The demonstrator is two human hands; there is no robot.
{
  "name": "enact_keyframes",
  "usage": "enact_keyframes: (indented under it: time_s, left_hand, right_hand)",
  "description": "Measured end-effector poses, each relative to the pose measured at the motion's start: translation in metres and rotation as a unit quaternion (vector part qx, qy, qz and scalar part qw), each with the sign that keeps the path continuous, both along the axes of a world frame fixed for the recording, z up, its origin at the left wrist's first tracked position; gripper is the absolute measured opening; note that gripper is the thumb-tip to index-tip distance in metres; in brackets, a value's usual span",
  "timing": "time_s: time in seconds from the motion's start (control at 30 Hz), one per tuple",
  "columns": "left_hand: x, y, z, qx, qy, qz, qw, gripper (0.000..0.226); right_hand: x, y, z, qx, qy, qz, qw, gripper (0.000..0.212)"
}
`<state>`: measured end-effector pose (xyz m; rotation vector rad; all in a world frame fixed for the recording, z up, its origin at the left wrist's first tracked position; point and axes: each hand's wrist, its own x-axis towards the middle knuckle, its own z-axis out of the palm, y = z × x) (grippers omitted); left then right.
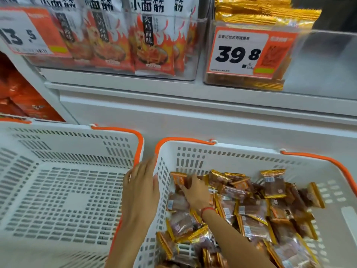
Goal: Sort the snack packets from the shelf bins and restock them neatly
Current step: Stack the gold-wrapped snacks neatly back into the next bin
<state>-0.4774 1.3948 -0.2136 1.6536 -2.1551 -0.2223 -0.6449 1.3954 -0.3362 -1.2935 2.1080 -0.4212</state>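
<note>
Two white baskets with orange handles stand side by side below the shelf. The left basket [58,144] holds nothing. The right basket [241,153] is filled with several small brown and gold snack packets [255,211]. My left hand [141,190] lies with straight fingers against the left wall of the right basket, between the two baskets. My right hand [195,192] reaches into the right basket, and its fingers curl round an orange-gold packet [178,179] at the far left of the pile.
On the shelf above, a clear bin [116,72] holds red flame-print bags behind a 13.5 price tag [25,33]. Another clear bin [328,64] holds gold packets [266,14] behind a 39.8 tag [239,53]. Orange packs [29,101] sit at the left.
</note>
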Motion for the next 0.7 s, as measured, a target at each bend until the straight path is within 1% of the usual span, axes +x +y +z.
enact_keyframes:
  time_s: [0.07, 0.13, 0.17, 0.2, 0.27, 0.3, 0.37, 0.4, 0.43, 0.5, 0.53, 0.57, 0.6, 0.63, 0.67, 0.7]
  left_hand:
    - [0.001, 0.000, -0.001, -0.009, 0.005, -0.005, 1.000, 0.056]
    - [0.002, 0.000, -0.002, -0.018, 0.018, -0.001, 1.000, 0.055]
    - [0.002, 0.001, -0.002, -0.025, 0.030, 0.007, 0.999, 0.053]
    - [0.002, 0.001, -0.002, -0.030, 0.043, 0.014, 0.999, 0.051]
    - [0.004, 0.002, 0.001, -0.050, 0.050, 0.021, 0.997, 0.048]
    - [0.004, 0.003, 0.003, -0.067, 0.045, 0.009, 0.997, 0.046]
    - [0.002, 0.005, 0.007, -0.106, 0.031, -0.039, 0.993, 0.033]
    - [-0.001, 0.008, 0.010, -0.110, 0.028, -0.061, 0.992, 0.028]
    - [-0.008, 0.014, 0.016, -0.092, 0.032, -0.079, 0.992, 0.032]
    - [-0.032, 0.034, 0.033, 0.018, 0.078, -0.103, 0.992, 0.049]
    - [-0.045, 0.045, 0.041, 0.089, 0.103, -0.118, 0.984, 0.053]
    - [-0.058, 0.055, 0.048, 0.157, 0.110, -0.139, 0.972, 0.053]
    - [-0.070, 0.064, 0.055, 0.207, 0.110, -0.165, 0.958, 0.048]
    - [-0.079, 0.070, 0.059, 0.247, 0.113, -0.185, 0.945, 0.035]
    - [-0.085, 0.074, 0.057, 0.277, 0.124, -0.194, 0.933, 0.021]
    - [-0.088, 0.076, 0.055, 0.301, 0.145, -0.194, 0.922, 0.016]
  right_hand:
    - [-0.002, 0.010, 0.008, -0.007, -0.027, 0.029, 0.999, 0.028]
    - [-0.008, 0.023, 0.020, -0.043, -0.041, 0.043, 0.997, 0.019]
    - [-0.012, 0.029, 0.030, -0.065, -0.049, 0.039, 0.996, 0.018]
    - [-0.017, 0.033, 0.038, -0.089, -0.065, 0.033, 0.993, 0.020]
    - [-0.027, 0.041, 0.059, -0.099, -0.115, 0.029, 0.988, 0.025]
    - [-0.032, 0.046, 0.073, -0.086, -0.151, 0.034, 0.984, 0.029]
    - [-0.043, 0.061, 0.092, -0.071, -0.209, 0.054, 0.974, 0.042]
    - [-0.049, 0.071, 0.100, -0.068, -0.231, 0.069, 0.968, 0.041]
    - [-0.054, 0.081, 0.113, -0.074, -0.248, 0.080, 0.963, 0.033]
    - [-0.068, 0.098, 0.132, -0.086, -0.270, 0.089, 0.955, 0.018]
    - [-0.076, 0.106, 0.141, -0.093, -0.283, 0.090, 0.950, 0.017]
    - [-0.083, 0.112, 0.149, -0.097, -0.289, 0.094, 0.948, 0.019]
    - [-0.090, 0.116, 0.155, -0.101, -0.294, 0.097, 0.946, 0.022]
    - [-0.097, 0.118, 0.159, -0.101, -0.293, 0.100, 0.946, 0.023]
    - [-0.102, 0.119, 0.161, -0.096, -0.287, 0.099, 0.948, 0.020]
    - [-0.107, 0.120, 0.162, -0.092, -0.283, 0.096, 0.950, 0.017]
